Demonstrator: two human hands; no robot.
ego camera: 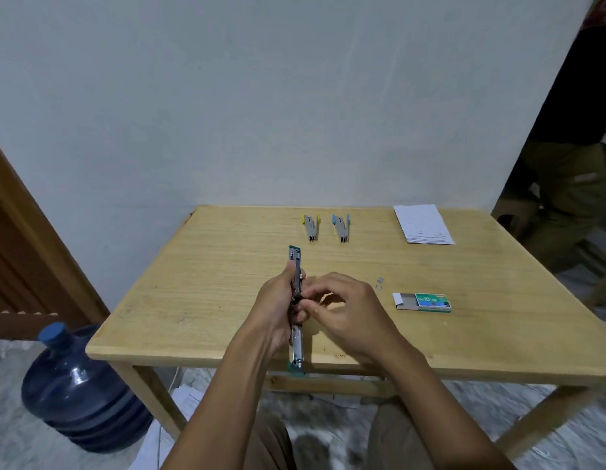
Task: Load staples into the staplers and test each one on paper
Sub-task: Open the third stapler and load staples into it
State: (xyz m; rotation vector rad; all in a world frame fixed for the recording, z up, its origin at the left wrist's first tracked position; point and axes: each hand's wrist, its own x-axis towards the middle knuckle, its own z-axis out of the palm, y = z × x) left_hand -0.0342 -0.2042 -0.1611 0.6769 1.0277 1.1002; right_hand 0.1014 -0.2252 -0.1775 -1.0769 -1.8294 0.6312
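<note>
Nearest, the left hand [274,310] grips the opened green stapler [297,266] above the tabletop's [210,283] near edge, apparently steadying it so the right hand [352,307], pinching its channel, can seat staples.

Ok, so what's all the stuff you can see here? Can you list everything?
green stapler: one, green and silver, opened out, over the table's near edge
yellow stapler: one, yellow-tipped, far side of table
blue stapler: one, blue-tipped, right of the yellow one
paper: one small stack, white, far right corner
staple box: one, green, slid open, table's right side
loose staples: a few, silver, left of the box
table: one, light wood
water jug: one, blue, floor at left
another person: one, dark clothes, right edge
left hand: grips the green stapler
right hand: pinches at its middle
</note>
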